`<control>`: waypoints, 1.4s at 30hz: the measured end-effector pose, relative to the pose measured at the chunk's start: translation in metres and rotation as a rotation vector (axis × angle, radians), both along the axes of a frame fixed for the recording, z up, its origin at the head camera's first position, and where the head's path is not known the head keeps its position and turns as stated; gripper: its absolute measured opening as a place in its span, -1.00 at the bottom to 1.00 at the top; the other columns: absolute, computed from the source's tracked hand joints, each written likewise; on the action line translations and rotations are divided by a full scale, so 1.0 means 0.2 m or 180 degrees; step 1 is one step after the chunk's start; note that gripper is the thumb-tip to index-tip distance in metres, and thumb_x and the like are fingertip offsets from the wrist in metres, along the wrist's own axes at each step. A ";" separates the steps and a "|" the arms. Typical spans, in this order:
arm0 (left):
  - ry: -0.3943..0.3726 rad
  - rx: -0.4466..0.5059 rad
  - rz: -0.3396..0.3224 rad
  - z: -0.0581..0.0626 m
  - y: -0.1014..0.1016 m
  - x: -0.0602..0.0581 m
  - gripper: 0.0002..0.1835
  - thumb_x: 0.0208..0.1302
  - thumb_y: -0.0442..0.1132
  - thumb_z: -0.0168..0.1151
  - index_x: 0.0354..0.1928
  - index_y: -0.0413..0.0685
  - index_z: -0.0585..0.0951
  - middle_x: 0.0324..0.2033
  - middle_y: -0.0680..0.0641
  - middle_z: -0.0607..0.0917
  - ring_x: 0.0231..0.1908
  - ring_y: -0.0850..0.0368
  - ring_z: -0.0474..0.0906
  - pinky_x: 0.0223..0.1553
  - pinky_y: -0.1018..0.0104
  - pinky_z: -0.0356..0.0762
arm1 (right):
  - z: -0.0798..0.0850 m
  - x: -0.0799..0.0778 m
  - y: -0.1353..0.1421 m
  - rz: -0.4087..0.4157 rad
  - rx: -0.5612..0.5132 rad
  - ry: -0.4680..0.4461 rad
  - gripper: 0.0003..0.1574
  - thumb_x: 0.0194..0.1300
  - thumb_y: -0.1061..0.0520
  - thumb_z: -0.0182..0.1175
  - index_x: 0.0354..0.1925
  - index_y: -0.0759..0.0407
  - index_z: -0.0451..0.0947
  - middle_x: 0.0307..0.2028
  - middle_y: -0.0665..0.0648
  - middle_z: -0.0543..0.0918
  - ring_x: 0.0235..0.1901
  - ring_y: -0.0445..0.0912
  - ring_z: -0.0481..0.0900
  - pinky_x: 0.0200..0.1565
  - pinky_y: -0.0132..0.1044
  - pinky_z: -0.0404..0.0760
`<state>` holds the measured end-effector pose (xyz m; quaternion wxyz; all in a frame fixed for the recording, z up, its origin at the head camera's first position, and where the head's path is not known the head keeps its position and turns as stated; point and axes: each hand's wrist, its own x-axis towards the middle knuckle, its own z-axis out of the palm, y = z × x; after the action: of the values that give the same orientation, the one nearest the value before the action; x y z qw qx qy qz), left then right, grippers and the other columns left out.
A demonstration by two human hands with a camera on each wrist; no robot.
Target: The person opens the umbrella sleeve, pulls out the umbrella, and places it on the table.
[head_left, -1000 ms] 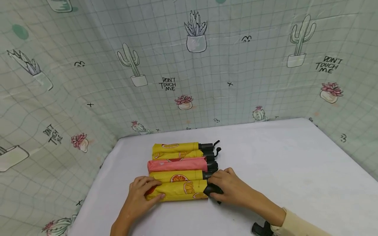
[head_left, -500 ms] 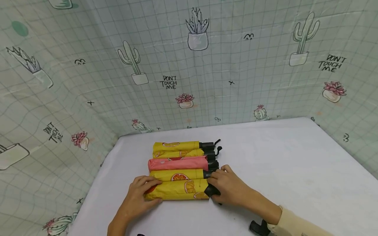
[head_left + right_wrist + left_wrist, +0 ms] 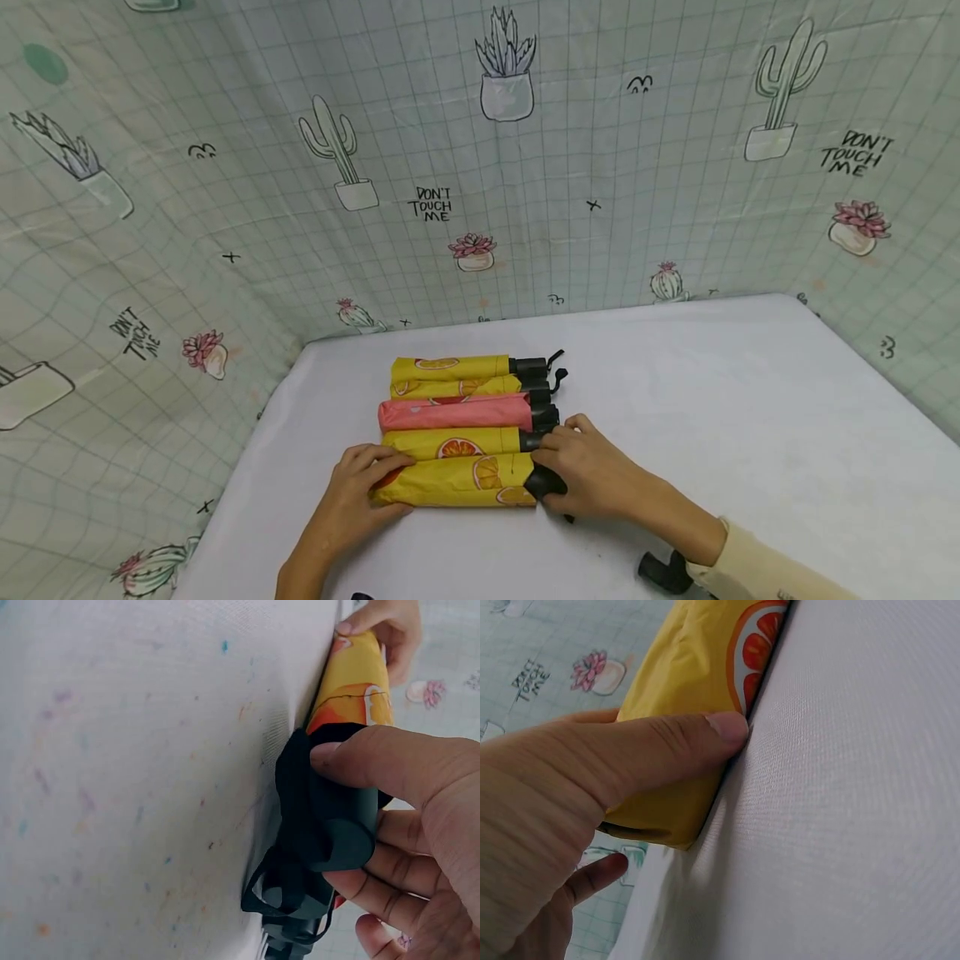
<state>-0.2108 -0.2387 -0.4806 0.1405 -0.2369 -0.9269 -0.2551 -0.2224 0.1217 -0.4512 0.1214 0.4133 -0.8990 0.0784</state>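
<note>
Several folded umbrellas lie side by side in a row on the white table in the head view. The nearest umbrella (image 3: pixel 457 483) has a yellow cover with orange-slice prints and a black handle (image 3: pixel 345 817). My left hand (image 3: pixel 356 492) grips its left end, thumb low along the near side and fingers over the top. At the other end, my right hand (image 3: pixel 592 471) holds the black handle between thumb and fingers. Behind it lie another yellow umbrella (image 3: pixel 427 444), a pink umbrella (image 3: pixel 457 414) and further yellow ones (image 3: pixel 457 367), their black handles all pointing right.
A black handle-like object (image 3: pixel 663 573) lies by the right sleeve (image 3: pixel 757 567), partly cut off by the frame. A small dark tip (image 3: pixel 362 596) shows at the bottom edge. Beyond the white tabletop (image 3: pixel 712 400) hangs a cactus-print cloth (image 3: pixel 405 108).
The left thumb has slid down from the nearest umbrella's front to its lower edge. Both hands stay on that umbrella, and the row looks the same; the head view has tilted slightly.
</note>
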 end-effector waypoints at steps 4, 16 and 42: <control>-0.0057 -0.0004 -0.0028 0.01 0.00 0.00 -0.39 -0.18 -0.18 0.70 0.03 0.24 0.70 0.00 0.23 0.57 0.14 0.02 0.36 0.18 -0.12 0.34 | 0.01 0.00 0.00 -0.0015 0.0036 -0.0022 -0.51 -0.01 -0.10 0.51 -0.14 0.09 0.68 -0.27 -0.05 0.67 -0.19 -0.13 0.53 0.05 -0.07 0.36; -0.0197 -0.0079 0.0028 0.04 -0.01 0.01 -0.40 -0.13 -0.19 0.67 0.06 0.22 0.69 0.02 0.23 0.56 0.17 0.03 0.33 0.19 -0.08 0.39 | -0.02 -0.01 0.02 0.0024 -0.0021 0.0130 -0.54 -0.01 -0.04 0.51 -0.14 0.13 0.68 -0.23 0.00 0.65 -0.14 -0.10 0.53 0.03 -0.04 0.38; -0.0268 -0.0136 0.0044 0.02 0.00 0.01 -0.40 -0.13 -0.16 0.67 0.06 0.23 0.68 0.02 0.19 0.57 0.18 0.01 0.32 0.21 -0.05 0.39 | 0.02 0.01 0.09 -0.0042 -0.0063 -0.0051 -0.56 -0.02 -0.05 0.47 -0.15 0.08 0.69 -0.23 -0.05 0.64 -0.14 -0.10 0.52 0.11 0.00 0.33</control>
<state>-0.2095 -0.2385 -0.4756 0.0981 -0.2224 -0.9388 -0.2440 -0.2204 0.1390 -0.4475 0.1188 0.4055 -0.9019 0.0897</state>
